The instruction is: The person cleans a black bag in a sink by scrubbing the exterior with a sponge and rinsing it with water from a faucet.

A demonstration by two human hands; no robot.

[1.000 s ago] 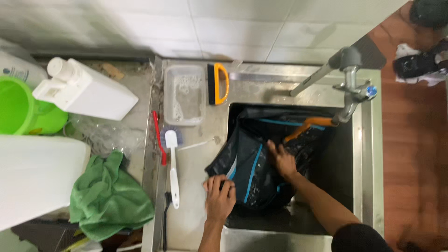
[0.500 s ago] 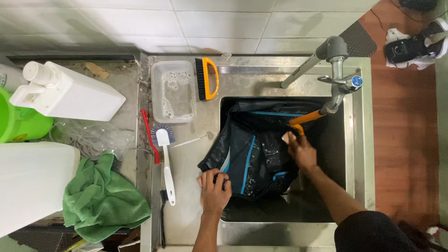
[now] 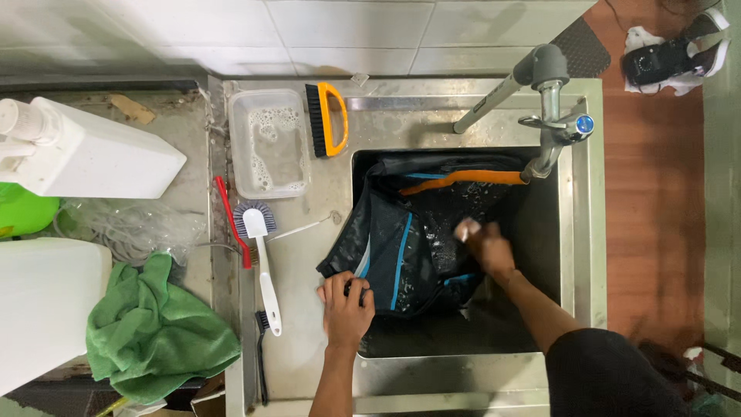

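**Sink layout from my feed**

I see the dark wet fabric bag (image 3: pixel 421 247) in the steel sink basin (image 3: pixel 540 232), under the grey tap (image 3: pixel 552 116). Left of it, on the table (image 3: pixel 309 363), lie the white long-handled brush (image 3: pixel 262 262) and clear plastic tub (image 3: pixel 270 143).

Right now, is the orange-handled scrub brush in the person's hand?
No, the orange-handled scrub brush lies on the sink ledge, apart from both hands.

Even, fairly bright overhead light, soft shadows. Sink (image 3: pixel 575 232) basin is the darkest zone; mild glare on its wet steel rim. Right hand (image 3: pixel 482 243) motion-blurred, left hand (image 3: pixel 345 305) sharp. Slight wide-angle bend at frame edges.
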